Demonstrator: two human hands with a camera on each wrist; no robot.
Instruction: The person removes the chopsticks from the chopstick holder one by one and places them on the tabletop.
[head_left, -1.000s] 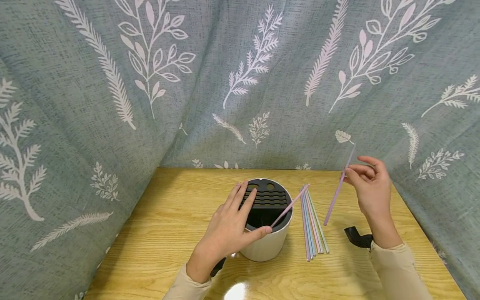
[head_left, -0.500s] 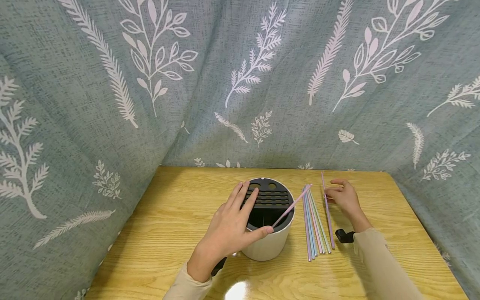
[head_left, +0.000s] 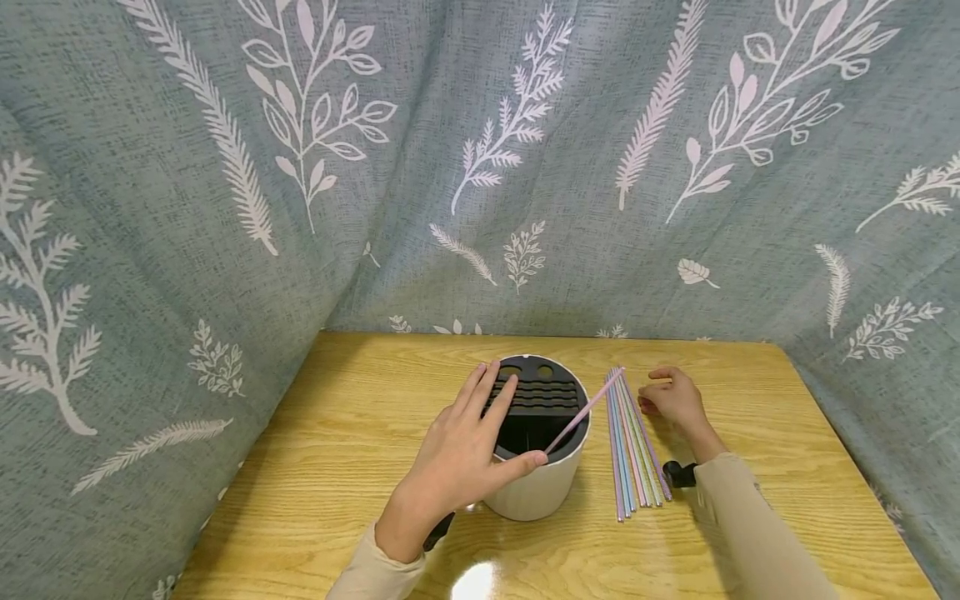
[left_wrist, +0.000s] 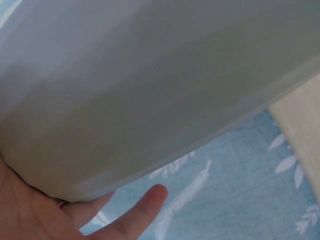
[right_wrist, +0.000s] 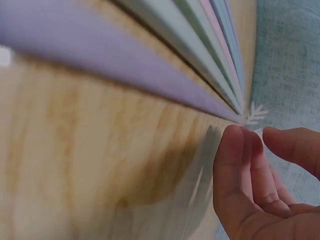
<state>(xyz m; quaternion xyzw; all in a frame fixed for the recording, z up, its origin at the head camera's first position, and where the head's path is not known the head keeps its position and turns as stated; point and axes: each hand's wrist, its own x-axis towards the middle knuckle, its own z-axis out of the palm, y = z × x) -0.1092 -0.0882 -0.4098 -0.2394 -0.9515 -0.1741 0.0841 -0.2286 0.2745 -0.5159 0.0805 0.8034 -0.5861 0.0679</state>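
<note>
A round white pot [head_left: 528, 493] with a black slotted lid [head_left: 536, 400] stands on the table, its near half open. My left hand [head_left: 461, 454] rests over the pot's left rim, fingers spread and straight, thumb lying along the near edge. A pink straw [head_left: 583, 419] leans out of the opening to the right, its lower part by the thumb. Several pastel straws [head_left: 628, 458] lie in a narrow fan to the right of the pot. My right hand [head_left: 677, 407] hovers beside their far end, fingers loosely bent and holding nothing. Closest to it lies a purple straw [right_wrist: 125, 75].
The wooden table [head_left: 330, 467] ends at a blue-green leaf-patterned curtain [head_left: 420, 208] behind and on both sides. Black wrist mounts [head_left: 680, 474] sit under the cuffs of beige sleeves [head_left: 742, 517]. In the left wrist view the pot's wall [left_wrist: 165, 85] fills most of the picture.
My right hand has brought the purple straw leftward and down, laid it along the right side of the fan, and let go. The left hand has stayed on the pot.
</note>
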